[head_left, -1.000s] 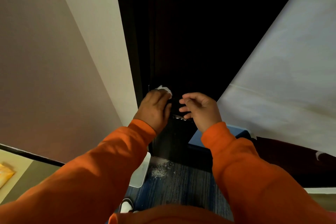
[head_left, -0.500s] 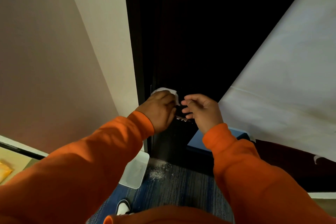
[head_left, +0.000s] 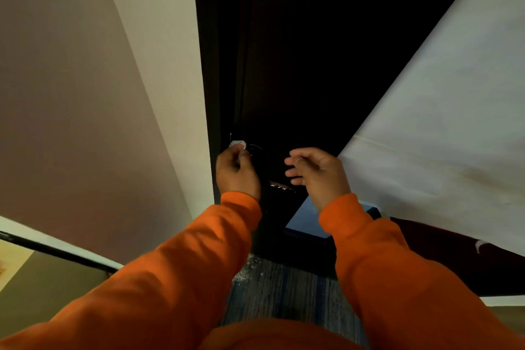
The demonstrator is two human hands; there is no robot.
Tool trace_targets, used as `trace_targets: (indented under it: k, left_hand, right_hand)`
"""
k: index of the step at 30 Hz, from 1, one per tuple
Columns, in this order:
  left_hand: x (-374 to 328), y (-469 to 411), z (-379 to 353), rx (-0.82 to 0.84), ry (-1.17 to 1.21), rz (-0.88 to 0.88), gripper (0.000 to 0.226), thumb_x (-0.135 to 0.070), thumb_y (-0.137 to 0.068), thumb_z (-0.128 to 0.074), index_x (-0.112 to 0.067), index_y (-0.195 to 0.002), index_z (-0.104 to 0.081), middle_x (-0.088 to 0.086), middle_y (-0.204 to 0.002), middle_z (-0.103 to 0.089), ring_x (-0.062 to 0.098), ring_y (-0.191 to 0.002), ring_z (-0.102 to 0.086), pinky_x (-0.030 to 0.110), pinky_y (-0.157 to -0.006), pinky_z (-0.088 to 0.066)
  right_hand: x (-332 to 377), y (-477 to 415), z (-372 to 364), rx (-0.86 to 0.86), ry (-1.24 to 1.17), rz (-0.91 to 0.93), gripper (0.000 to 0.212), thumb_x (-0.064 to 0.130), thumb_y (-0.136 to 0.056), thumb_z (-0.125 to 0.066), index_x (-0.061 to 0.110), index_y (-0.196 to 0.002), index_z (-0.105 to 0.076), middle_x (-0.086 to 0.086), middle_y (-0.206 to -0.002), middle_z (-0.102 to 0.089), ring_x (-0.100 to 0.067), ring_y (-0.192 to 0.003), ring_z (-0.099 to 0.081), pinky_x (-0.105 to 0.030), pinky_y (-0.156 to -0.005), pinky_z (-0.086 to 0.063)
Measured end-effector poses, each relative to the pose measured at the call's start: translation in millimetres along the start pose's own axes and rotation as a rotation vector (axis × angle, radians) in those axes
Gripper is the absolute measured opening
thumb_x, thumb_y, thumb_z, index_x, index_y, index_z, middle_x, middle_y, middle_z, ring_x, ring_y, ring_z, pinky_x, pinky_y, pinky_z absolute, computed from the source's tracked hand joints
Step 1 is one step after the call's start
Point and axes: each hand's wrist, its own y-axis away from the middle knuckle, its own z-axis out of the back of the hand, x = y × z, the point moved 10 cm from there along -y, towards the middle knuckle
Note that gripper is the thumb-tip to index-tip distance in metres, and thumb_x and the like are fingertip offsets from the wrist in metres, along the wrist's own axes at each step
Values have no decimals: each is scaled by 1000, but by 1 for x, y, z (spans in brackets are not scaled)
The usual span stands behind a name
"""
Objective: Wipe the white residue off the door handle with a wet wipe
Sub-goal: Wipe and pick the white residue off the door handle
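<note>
My left hand (head_left: pixel 237 172) is shut on a white wet wipe (head_left: pixel 238 144), which it presses against the dark door (head_left: pixel 298 65) by the round base of the handle. The door handle (head_left: pixel 279 185) is dark and hard to make out; a short lit stretch with white specks shows between my two hands. My right hand (head_left: pixel 315 170) hovers to the right of the handle, its fingers loosely curled and apart, holding nothing. Both arms wear orange sleeves.
A beige wall (head_left: pixel 85 94) rises on the left and a white wall (head_left: pixel 440 122) on the right. White powder (head_left: pixel 247 270) lies scattered on the blue striped carpet (head_left: pixel 284 293) below the door. A blue panel (head_left: pixel 306 219) sits low beside the door.
My left hand has slid the wipe left and upward, from over the handle toward the door's edge. The right hand has opened a little and drifted right, uncovering more of the handle.
</note>
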Motion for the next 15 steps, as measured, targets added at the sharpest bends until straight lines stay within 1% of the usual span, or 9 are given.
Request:
trace_targets:
  k: [1,2,4,6,7,9,11,13,15]
  left_hand:
    - [-8,-1,0,22,-93,-119,20,-13,-93,-57,-14,-111,-66,0,-112,-62,16,-110,-60,25,-99,-45]
    - [-20,1,-2,61,-201,-290,20,-13,-92,-57,-12,-110,-67,2,-114,-62,16,-110,-59,27,-101,-45]
    - [-42,14,-22,217,-455,-664,23,-17,-90,-56,-10,-107,-69,5,-113,-63,19,-112,-57,34,-103,-43]
    - [-47,35,-50,363,-818,-970,29,-26,-92,-52,-11,-107,-71,6,-110,-65,25,-115,-53,41,-102,-42]
    - [-43,43,-60,407,-1022,-1054,34,-33,-93,-48,-13,-108,-72,5,-111,-66,27,-118,-50,43,-99,-41]
    - [-37,53,-71,484,-1305,-1065,46,-46,-95,-37,-20,-110,-72,2,-115,-66,28,-126,-43,45,-99,-38]
    - [-26,57,-80,580,-1427,-1025,57,-53,-96,-27,-20,-117,-68,2,-123,-64,27,-133,-36,48,-105,-32]
    - [-25,60,-85,626,-1427,-1073,60,-54,-96,-24,-18,-119,-66,2,-124,-64,24,-131,-39,46,-107,-31]
    - [-38,56,-81,616,-1203,-1116,47,-45,-96,-36,-16,-113,-70,3,-115,-67,23,-121,-50,41,-106,-35]
  right_hand:
    - [-1,0,5,-13,-15,-7,18,10,-99,-54,19,-106,-69,1,-97,-74,-16,-82,-72,-31,-73,-60]
    - [-2,0,10,-25,-26,-12,18,10,-98,-54,18,-105,-69,0,-96,-75,-17,-82,-72,-31,-73,-60]
    - [-5,0,16,-36,-29,-23,18,10,-98,-55,18,-105,-69,0,-95,-75,-17,-81,-72,-32,-74,-60]
    - [-9,1,18,-29,-31,-37,18,10,-98,-54,17,-106,-69,1,-96,-75,-17,-81,-72,-34,-75,-60]
    - [-10,2,18,-25,-31,-40,18,10,-98,-54,17,-106,-69,1,-96,-75,-17,-81,-72,-34,-75,-61]
    - [-8,2,18,-17,-23,-33,18,10,-98,-54,17,-107,-69,1,-96,-74,-16,-81,-72,-33,-75,-61]
    - [-6,2,20,-19,-25,-25,18,10,-98,-54,17,-107,-69,1,-97,-74,-16,-81,-72,-32,-75,-61]
    - [-8,2,20,-24,-37,-32,18,10,-98,-54,17,-107,-69,0,-97,-74,-17,-81,-72,-32,-75,-61]
    - [-7,4,18,-20,-33,-31,18,10,-99,-54,16,-107,-69,0,-97,-74,-16,-82,-72,-33,-76,-61]
